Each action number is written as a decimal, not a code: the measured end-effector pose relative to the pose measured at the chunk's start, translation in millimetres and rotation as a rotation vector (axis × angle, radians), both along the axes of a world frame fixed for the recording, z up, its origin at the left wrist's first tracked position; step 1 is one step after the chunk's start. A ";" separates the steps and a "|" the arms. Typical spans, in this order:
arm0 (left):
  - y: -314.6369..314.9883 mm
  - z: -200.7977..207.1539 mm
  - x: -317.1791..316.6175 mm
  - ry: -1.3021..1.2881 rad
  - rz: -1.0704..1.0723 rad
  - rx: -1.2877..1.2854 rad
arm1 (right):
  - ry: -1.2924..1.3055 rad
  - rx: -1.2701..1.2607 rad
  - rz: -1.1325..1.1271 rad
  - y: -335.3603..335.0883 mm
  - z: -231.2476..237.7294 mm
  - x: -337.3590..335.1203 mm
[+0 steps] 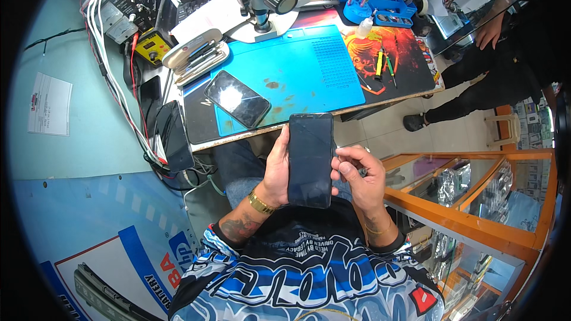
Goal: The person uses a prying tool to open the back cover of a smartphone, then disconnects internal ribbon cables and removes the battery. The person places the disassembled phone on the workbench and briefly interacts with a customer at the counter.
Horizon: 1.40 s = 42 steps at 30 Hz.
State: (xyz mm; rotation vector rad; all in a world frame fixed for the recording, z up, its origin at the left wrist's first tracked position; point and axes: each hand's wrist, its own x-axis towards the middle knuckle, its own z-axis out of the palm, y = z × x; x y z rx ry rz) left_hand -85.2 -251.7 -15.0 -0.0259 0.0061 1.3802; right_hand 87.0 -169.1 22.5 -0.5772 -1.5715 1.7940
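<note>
A black smartphone [310, 163] with a dark screen is held upright in front of my chest. My left hand [275, 169] grips its left edge, the thumb lying along the side. At the phone's right edge, the thumb and forefinger of my right hand [361, 178] are pinched together. Something small and dark pokes out by the right fingers; its kind is too hidden to tell. Beyond the phone, a second smartphone [238, 99] lies on the blue work mat [285, 62], its glass reflecting a bright light.
A case of tools [199, 56] sits left of the mat, and a microscope [279, 0] stands behind it. To the right are screwdrivers [380, 64] and a blue tool organizer [386, 9]. A glass display case [470, 202] flanks me; another person's leg [446, 104] shows beyond.
</note>
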 end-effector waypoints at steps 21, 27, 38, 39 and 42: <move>0.8 7.2 0.0 0.480 0.198 -0.117 | 0.059 -0.295 -0.047 -1.3 -24.1 -0.8; -0.4 3.8 -0.9 0.496 0.173 -0.172 | -0.007 -0.290 -0.016 -0.1 -23.4 1.1; -4.4 -3.4 -7.9 0.519 0.158 -0.072 | 0.032 -0.180 0.033 -1.4 -27.6 -3.1; -3.4 -4.3 -8.4 0.519 0.157 -0.071 | 0.039 -0.160 0.037 -1.1 -26.6 -3.9; -1.6 3.8 -8.0 0.425 0.149 -0.059 | 0.020 -0.171 -0.008 -2.7 -24.0 -5.2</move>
